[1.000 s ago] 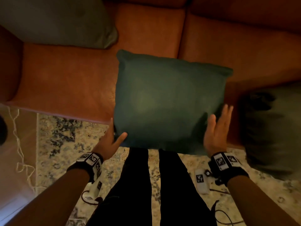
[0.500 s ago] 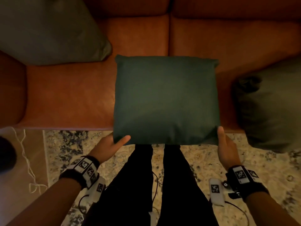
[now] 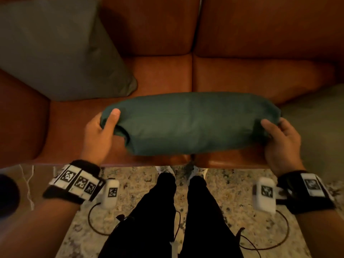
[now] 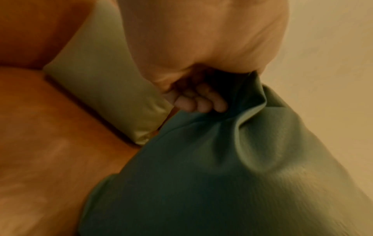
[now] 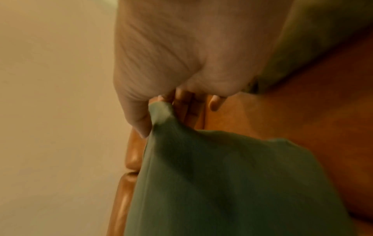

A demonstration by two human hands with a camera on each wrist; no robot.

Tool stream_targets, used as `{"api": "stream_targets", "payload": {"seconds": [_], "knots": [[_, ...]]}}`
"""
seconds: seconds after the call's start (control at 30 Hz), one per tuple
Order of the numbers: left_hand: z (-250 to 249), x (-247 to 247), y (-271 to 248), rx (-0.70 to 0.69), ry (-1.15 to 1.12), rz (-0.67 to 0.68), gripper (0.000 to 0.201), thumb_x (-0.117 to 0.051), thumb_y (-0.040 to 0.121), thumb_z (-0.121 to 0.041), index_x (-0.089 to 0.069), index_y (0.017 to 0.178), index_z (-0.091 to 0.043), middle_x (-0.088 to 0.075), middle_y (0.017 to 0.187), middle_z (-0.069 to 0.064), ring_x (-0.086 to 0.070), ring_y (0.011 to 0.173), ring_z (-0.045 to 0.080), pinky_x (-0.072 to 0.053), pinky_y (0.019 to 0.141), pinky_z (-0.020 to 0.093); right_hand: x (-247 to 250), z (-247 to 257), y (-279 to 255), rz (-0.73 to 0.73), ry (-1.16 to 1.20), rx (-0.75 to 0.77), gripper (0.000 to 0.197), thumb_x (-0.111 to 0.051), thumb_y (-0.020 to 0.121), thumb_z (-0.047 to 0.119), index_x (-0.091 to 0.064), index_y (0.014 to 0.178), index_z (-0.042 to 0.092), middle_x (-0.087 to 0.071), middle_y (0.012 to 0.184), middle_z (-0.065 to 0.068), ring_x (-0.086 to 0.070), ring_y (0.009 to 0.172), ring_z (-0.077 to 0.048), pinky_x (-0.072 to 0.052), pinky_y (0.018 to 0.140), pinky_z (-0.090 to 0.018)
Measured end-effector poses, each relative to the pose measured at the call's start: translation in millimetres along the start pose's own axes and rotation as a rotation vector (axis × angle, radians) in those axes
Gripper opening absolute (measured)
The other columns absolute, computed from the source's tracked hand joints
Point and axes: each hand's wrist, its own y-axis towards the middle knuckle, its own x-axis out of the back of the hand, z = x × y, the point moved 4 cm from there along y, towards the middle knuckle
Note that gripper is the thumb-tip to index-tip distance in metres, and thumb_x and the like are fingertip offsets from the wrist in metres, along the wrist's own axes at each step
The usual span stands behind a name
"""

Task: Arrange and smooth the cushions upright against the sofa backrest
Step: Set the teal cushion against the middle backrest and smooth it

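Both hands closed on the teal cushion (image 3: 189, 123) — left hand (image 3: 96, 135) gripping one end, right hand (image 3: 281, 144) pinching the other

left hand (image 3: 96, 135): grip curled, thumb on top | right hand (image 3: 281, 144): grip pinched, thumb forward

The sofa (image 3: 160, 116) is viewed steeply from above by the head camera; the teal cushion (image 3: 189, 123) is shared, close up, by both wrist views.

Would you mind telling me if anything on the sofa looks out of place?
The grey-green cushion on the right lies low on the seat, not upright. The dark green cushion, gripped at both ends, is off the backrest.
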Motion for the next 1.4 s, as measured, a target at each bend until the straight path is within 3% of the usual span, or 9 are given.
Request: {"api": "stream_targets", "payload": {"seconds": [0.07, 0.2, 0.33, 0.4, 0.57, 0.83, 1.0, 1.17, 1.4], "knots": [[16, -15, 14, 0.044, -0.144, 0.019, 0.022, -0.054, 0.103, -0.046, -0.064, 0.118, -0.033, -0.072, 0.111, -0.026, -0.063, 0.109, -0.012, -0.049, 0.097, 0.015, -21, -12, 19, 0.000, 0.170, -0.104, 0.038, -0.067, 0.097, 0.021, -0.064, 0.134, 0.012, -0.070, 0.131, -0.010, -0.061, 0.131, -0.031, -0.053, 0.103, -0.039], [30, -42, 30, -0.023, 0.021, 0.077, 0.070, -0.050, 0.086, -0.070, -0.047, 0.137, -0.023, -0.042, 0.149, 0.004, -0.041, 0.138, 0.013, -0.031, 0.121, 0.035, -56, -18, 42, 0.065, 0.315, -0.201, 0.046, -0.052, 0.103, 0.048, -0.062, 0.139, 0.021, -0.068, 0.137, -0.005, -0.064, 0.128, -0.023, -0.053, 0.103, -0.041], [26, -72, 45, -0.104, 0.075, 0.217, 0.097, -0.076, 0.077, -0.067, -0.028, 0.153, -0.030, -0.020, 0.166, 0.006, -0.023, 0.154, 0.012, -0.022, 0.128, 0.032, -80, -10, 58, 0.115, 0.080, -0.047, 0.066, -0.071, 0.087, 0.043, -0.052, 0.146, 0.022, -0.068, 0.138, 0.001, -0.064, 0.128, -0.017, -0.053, 0.098, -0.030], [21, -81, 58, -0.086, -0.046, 0.249, 0.103, -0.084, 0.070, -0.067, -0.032, 0.153, -0.031, -0.039, 0.161, -0.003, -0.040, 0.148, 0.009, -0.036, 0.123, 0.044, -90, 0, 66, 0.185, -0.079, 0.037, 0.083, -0.082, 0.080, 0.029, -0.041, 0.151, 0.018, -0.064, 0.143, -0.001, -0.062, 0.131, -0.019, -0.053, 0.101, -0.033], [-22, -83, 97, -0.120, -0.095, 0.157, 0.098, -0.089, 0.070, -0.055, -0.038, 0.151, -0.034, -0.057, 0.138, -0.028, -0.056, 0.130, -0.004, -0.047, 0.114, 0.039, -110, 43, 93, 0.311, -0.282, 0.146, 0.080, -0.085, 0.082, 0.010, -0.043, 0.149, 0.019, -0.064, 0.141, 0.007, -0.063, 0.128, -0.010, -0.055, 0.103, -0.035], [-79, -101, 167, -0.224, -0.119, 0.076, 0.114, -0.092, 0.068, -0.055, -0.028, 0.158, -0.025, -0.051, 0.152, -0.013, -0.051, 0.138, 0.002, -0.044, 0.116, 0.039, -123, 104, 159, 0.233, -0.361, 0.347, 0.091, -0.091, 0.076, 0.016, -0.039, 0.151, 0.014, -0.057, 0.146, 0.009, -0.057, 0.131, 0.001, -0.050, 0.108, -0.025], [-57, -132, 194, -0.110, -0.067, 0.135, 0.131, -0.092, 0.058, -0.063, -0.021, 0.161, -0.024, -0.046, 0.155, -0.012, -0.047, 0.139, -0.004, -0.041, 0.120, 0.036, -124, 76, 214, 0.252, -0.373, 0.239, 0.106, -0.095, 0.070, 0.035, -0.034, 0.155, 0.020, -0.053, 0.150, 0.010, -0.055, 0.134, -0.002, -0.050, 0.111, -0.033], [-35, -144, 202, 0.047, -0.126, 0.159, 0.114, -0.096, 0.059, -0.050, -0.030, 0.151, -0.037, -0.059, 0.139, -0.019, -0.061, 0.126, 0.008, -0.049, 0.109, 0.055, -123, 47, 225, 0.259, -0.322, 0.037, 0.105, -0.088, 0.073, 0.046, -0.028, 0.158, 0.032, -0.052, 0.150, 0.015, -0.055, 0.131, -0.006, -0.049, 0.111, -0.045], [-37, -141, 198, 0.011, -0.160, 0.046, 0.116, -0.096, 0.055, -0.058, -0.042, 0.150, -0.020, -0.063, 0.141, -0.006, -0.061, 0.129, 0.008, -0.052, 0.109, 0.042, -122, 44, 221, 0.262, -0.289, 0.011, 0.106, -0.088, 0.068, 0.055, -0.033, 0.156, 0.036, -0.056, 0.146, 0.019, -0.057, 0.130, -0.005, -0.049, 0.112, -0.048]]}}
